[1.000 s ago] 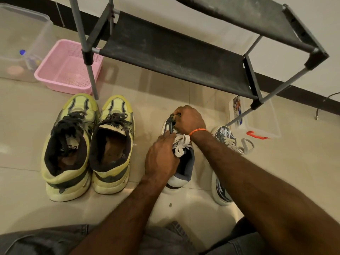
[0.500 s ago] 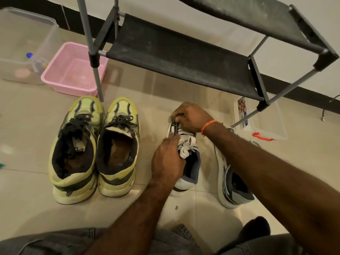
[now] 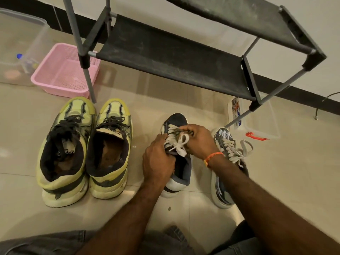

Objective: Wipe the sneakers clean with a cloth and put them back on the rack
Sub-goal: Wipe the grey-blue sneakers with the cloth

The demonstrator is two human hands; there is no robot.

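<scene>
Four sneakers stand on a tiled floor (image 3: 276,181), seen from above, in two pairs. On the left, two yellow sneakers (image 3: 84,151) with black laces sit side by side, touching, toes pointing far. To their right are two navy sneakers with white laces. The left navy sneaker (image 3: 179,170) is upright between two hands. The left hand (image 3: 158,162) curls its grip around the shoe's left side at the laces. The right hand (image 3: 199,139), with one orange band at its wrist, has its fingers clamped on the white laces (image 3: 179,146) over the tongue. The right navy sneaker (image 3: 223,162) lies just beside, partly hidden under the right forearm, its laces loose.

One black shoe rack (image 3: 173,57) with two fabric shelves stands beyond the shoes, both shelves bare. At far left is one pink basket (image 3: 66,74) and, beside it, one clear plastic bin (image 3: 20,45). One more clear box (image 3: 257,122) with an orange clip sits right, under the rack's corner. No cloth can be made out.
</scene>
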